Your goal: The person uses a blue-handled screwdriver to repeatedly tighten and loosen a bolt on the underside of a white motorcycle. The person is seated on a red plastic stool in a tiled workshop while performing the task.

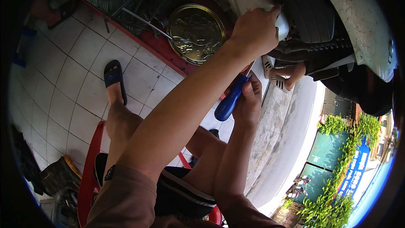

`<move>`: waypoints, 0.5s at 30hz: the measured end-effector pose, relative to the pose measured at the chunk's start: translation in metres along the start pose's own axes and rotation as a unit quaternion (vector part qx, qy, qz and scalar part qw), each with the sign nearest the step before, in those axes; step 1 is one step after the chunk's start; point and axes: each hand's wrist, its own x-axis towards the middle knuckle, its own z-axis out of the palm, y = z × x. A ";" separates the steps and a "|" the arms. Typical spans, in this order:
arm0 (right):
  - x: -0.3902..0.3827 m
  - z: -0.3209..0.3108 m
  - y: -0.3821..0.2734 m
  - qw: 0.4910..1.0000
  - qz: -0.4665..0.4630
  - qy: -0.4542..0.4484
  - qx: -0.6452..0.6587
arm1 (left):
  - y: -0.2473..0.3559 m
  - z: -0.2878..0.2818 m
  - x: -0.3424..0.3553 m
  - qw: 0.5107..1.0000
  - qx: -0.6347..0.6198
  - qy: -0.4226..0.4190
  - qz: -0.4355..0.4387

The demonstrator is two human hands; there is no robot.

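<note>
The screwdriver (239, 85), probably light and stiff, is grasped by the right hand (250, 97), best around its handle (229, 103); whether the left hand (256, 30) is clenched or grasping cannot be told.

Blue screwdriver (230, 103) in right grip (249, 103), left grip (256, 29) near motorbike (310, 17)

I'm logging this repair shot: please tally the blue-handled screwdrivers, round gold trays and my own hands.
Blue-handled screwdriver: 1
Round gold tray: 1
Your hands (left hand, right hand): 2
Total: 4
</note>
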 end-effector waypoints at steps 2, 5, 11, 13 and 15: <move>0.000 -0.001 -0.001 1.000 -0.008 0.008 0.001 | 0.002 -0.002 0.001 1.000 -0.007 -0.011 -0.010; 0.000 -0.004 -0.003 1.000 -0.015 0.008 0.009 | 0.004 -0.003 0.002 0.999 -0.013 -0.022 -0.019; -0.001 0.003 -0.007 0.998 -0.013 -0.003 0.061 | 0.007 -0.003 0.003 0.999 -0.046 -0.008 -0.027; 0.000 0.001 -0.009 0.995 0.006 -0.029 0.093 | 0.005 0.001 0.007 0.997 -0.069 0.010 -0.026; 0.000 0.002 -0.009 0.989 0.006 -0.042 0.139 | 0.004 0.006 0.007 0.993 -0.107 0.021 -0.037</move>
